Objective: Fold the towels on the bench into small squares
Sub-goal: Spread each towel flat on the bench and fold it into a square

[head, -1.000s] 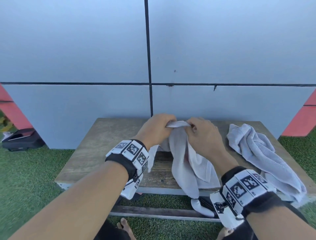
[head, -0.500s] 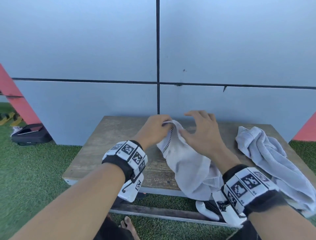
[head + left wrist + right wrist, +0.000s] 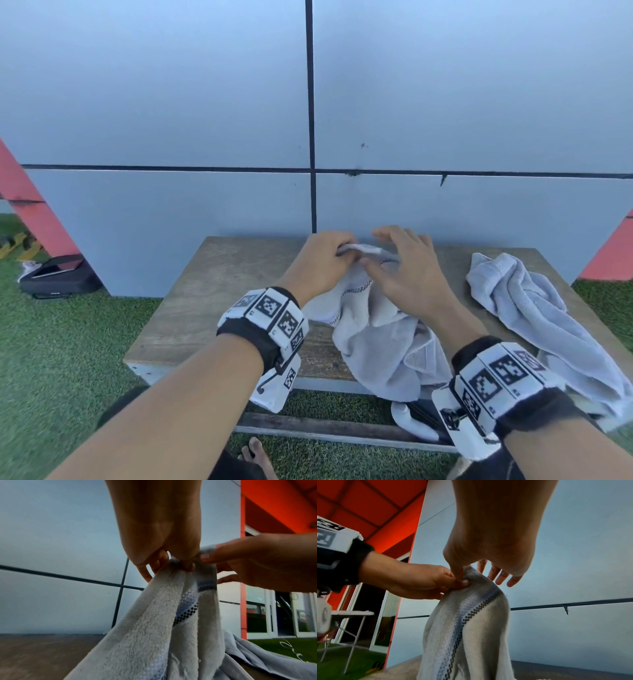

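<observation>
head | left hand [image 3: 320, 265] pinches towel [image 3: 373, 339] | right hand [image 3: 407, 274] fingers spread

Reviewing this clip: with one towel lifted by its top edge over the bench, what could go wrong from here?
1. The left hand alone grips the held towel; the right hand has its fingers spread, so the edge may slip before it is regripped.
2. The held towel hangs bunched over the front edge of the bench, so it could slide onto the grass.
3. The second towel lies crumpled close beside it and may get dragged along.
</observation>
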`<move>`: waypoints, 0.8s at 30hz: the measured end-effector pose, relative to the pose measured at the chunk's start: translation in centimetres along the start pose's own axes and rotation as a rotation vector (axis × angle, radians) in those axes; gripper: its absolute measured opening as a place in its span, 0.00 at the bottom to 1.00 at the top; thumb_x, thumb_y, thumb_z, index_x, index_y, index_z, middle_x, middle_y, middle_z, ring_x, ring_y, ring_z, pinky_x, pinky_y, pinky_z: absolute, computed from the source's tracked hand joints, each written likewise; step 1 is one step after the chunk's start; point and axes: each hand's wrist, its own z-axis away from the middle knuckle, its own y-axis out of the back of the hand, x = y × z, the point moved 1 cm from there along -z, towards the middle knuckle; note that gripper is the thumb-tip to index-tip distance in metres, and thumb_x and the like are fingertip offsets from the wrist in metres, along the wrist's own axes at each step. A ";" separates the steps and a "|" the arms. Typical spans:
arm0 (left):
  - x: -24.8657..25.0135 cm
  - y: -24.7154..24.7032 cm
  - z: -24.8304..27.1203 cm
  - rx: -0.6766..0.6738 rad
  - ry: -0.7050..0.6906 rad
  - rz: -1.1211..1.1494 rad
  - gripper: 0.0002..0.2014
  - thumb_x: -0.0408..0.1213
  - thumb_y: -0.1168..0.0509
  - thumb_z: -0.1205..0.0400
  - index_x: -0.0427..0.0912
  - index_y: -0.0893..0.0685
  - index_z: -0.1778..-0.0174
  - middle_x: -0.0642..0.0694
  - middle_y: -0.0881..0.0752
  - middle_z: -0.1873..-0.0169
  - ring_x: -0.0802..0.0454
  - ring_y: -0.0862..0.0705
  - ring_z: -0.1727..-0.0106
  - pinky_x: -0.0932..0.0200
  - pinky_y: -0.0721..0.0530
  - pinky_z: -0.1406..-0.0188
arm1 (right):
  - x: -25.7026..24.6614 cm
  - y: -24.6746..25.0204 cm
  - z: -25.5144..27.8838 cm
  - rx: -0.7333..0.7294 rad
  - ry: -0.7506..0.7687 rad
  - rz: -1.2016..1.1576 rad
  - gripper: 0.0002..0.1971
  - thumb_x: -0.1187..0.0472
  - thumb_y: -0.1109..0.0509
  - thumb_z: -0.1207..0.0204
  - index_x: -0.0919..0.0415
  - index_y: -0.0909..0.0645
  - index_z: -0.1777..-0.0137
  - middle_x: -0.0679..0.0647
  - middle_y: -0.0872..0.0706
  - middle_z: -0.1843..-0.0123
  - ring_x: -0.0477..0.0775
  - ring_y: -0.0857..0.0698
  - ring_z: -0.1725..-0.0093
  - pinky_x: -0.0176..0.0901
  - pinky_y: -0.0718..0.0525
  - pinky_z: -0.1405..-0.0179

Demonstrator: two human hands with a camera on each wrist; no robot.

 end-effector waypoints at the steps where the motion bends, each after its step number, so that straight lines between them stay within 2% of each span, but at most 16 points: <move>1: 0.6 -0.4 0.1 -0.028 -0.020 0.009 0.13 0.34 0.34 0.15 0.34 0.20 0.66 0.44 0.24 0.75 0.59 0.32 0.76 0.62 0.35 0.73 | -0.3 0.1 0.1 0.039 0.025 -0.014 0.13 0.50 0.30 0.24 0.48 0.20 0.41 0.44 0.16 0.43 0.54 0.24 0.41 0.54 0.24 0.38; 3: 1.3 -1.1 0.2 -0.047 -0.027 0.032 0.16 0.38 0.33 0.15 0.36 0.22 0.68 0.47 0.27 0.76 0.58 0.34 0.75 0.63 0.36 0.74 | -0.4 0.7 0.2 0.117 0.046 -0.010 0.02 0.53 0.32 0.23 0.48 0.20 0.52 0.44 0.17 0.56 0.55 0.22 0.51 0.58 0.20 0.47; 6: 1.3 -1.2 0.5 -0.052 -0.002 0.017 0.18 0.42 0.32 0.15 0.45 0.26 0.71 0.53 0.29 0.77 0.59 0.34 0.75 0.63 0.36 0.73 | -0.2 2.1 0.5 0.200 0.035 -0.014 0.04 0.57 0.31 0.20 0.53 0.20 0.56 0.43 0.23 0.68 0.55 0.22 0.62 0.49 0.23 0.59; 8: 0.5 -0.9 1.1 -0.068 0.048 -0.041 0.18 0.45 0.32 0.15 0.43 0.24 0.69 0.52 0.27 0.76 0.58 0.32 0.74 0.63 0.37 0.73 | 0.4 3.2 0.9 0.262 -0.023 -0.034 0.04 0.58 0.30 0.19 0.56 0.19 0.55 0.43 0.23 0.69 0.55 0.22 0.63 0.47 0.25 0.62; 10: -0.7 -0.5 1.9 -0.072 0.095 -0.092 0.18 0.46 0.33 0.15 0.37 0.20 0.66 0.50 0.25 0.74 0.55 0.30 0.73 0.62 0.36 0.71 | 1.4 4.1 1.3 0.304 -0.095 -0.072 0.05 0.57 0.30 0.18 0.56 0.18 0.55 0.45 0.22 0.70 0.54 0.22 0.66 0.47 0.26 0.65; 12: -2.1 -0.5 2.7 -0.067 0.145 -0.113 0.20 0.46 0.33 0.14 0.31 0.20 0.64 0.47 0.26 0.75 0.53 0.31 0.74 0.61 0.35 0.72 | 2.4 4.7 1.7 0.324 -0.165 -0.087 0.06 0.58 0.31 0.18 0.57 0.18 0.56 0.45 0.22 0.73 0.50 0.23 0.69 0.45 0.29 0.68; 14: -3.2 -0.6 3.5 -0.059 0.196 -0.133 0.21 0.46 0.33 0.14 0.29 0.20 0.61 0.44 0.25 0.73 0.52 0.30 0.73 0.59 0.33 0.71 | 3.5 5.0 2.3 0.338 -0.228 -0.084 0.06 0.60 0.31 0.18 0.58 0.18 0.57 0.46 0.21 0.72 0.51 0.22 0.69 0.44 0.30 0.68; 16: -3.8 -0.7 3.9 -0.048 0.222 -0.151 0.18 0.47 0.33 0.15 0.32 0.18 0.59 0.44 0.20 0.70 0.49 0.26 0.70 0.55 0.27 0.67 | 4.7 5.0 2.9 0.342 -0.287 -0.066 0.05 0.61 0.32 0.18 0.58 0.18 0.55 0.49 0.18 0.68 0.56 0.20 0.64 0.44 0.28 0.63; 19: -4.1 -1.0 4.0 -0.043 0.243 -0.180 0.10 0.45 0.34 0.14 0.43 0.16 0.55 0.47 0.13 0.62 0.48 0.17 0.62 0.51 0.19 0.58 | 6.6 4.6 4.1 0.313 -0.388 -0.044 0.05 0.63 0.34 0.18 0.58 0.17 0.52 0.53 0.14 0.62 0.57 0.17 0.59 0.44 0.25 0.60; 22: -4.5 -1.8 3.7 -0.080 0.286 -0.250 0.07 0.41 0.37 0.13 0.45 0.18 0.55 0.49 0.17 0.65 0.49 0.20 0.67 0.54 0.23 0.65 | 8.2 4.0 5.3 0.263 -0.489 -0.027 0.05 0.61 0.34 0.18 0.57 0.17 0.53 0.53 0.14 0.63 0.58 0.17 0.61 0.46 0.21 0.63; 24: -4.8 -2.6 3.3 -0.128 0.320 -0.268 0.08 0.39 0.38 0.13 0.43 0.19 0.57 0.48 0.18 0.65 0.49 0.22 0.67 0.55 0.25 0.66 | 9.5 3.5 5.9 0.172 -0.544 0.006 0.05 0.62 0.34 0.19 0.57 0.18 0.56 0.53 0.15 0.63 0.57 0.18 0.62 0.46 0.23 0.66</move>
